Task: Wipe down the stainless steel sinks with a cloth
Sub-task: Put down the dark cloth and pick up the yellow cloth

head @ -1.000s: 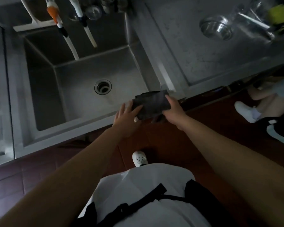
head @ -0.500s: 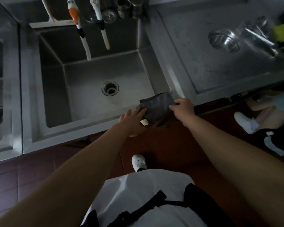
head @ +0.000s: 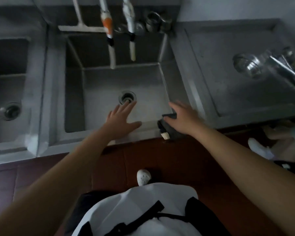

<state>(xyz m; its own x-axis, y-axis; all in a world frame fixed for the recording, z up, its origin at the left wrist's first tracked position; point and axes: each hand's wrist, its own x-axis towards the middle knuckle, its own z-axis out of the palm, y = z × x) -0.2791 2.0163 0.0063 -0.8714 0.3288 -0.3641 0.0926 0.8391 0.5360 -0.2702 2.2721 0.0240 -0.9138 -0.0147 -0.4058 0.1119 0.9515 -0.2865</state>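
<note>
Two sinks were seen in the steel bench [head: 54, 92]. The middle sink [head: 148, 79] was deep and had one round drain [head: 127, 97] in its floor. The left sink [head: 8, 92] also had one drain [head: 10, 111]. To the right, one flat steel tray part [head: 245, 103] was seen, with one shiny metal bowl [head: 247, 65] lying on it, next to some blurred metal things.

One dark cloth [head: 170, 128] was found at the front right corner of the middle sink, lying over the rim. One small pale tag [head: 165, 135] hung from it. The right hand [head: 182, 118] was laid flat on top of the cloth, with the fingers straight and spread wide. The cloth was pressed, not gripped.

The left hand [head: 121, 120] was held wide open over the front of the middle sink, with the fingers spread and the thumb out to the side. Nothing was held in it. Whether it touched the steel could not be told.

Three long handles were seen at the back of the middle sink: one squeegee [head: 80, 26], one with an orange band [head: 107, 26], and one white one [head: 130, 26]. Some steel cups [head: 153, 21] stood behind them. One white shoe [head: 143, 177] was seen on the red floor [head: 169, 159] below.
</note>
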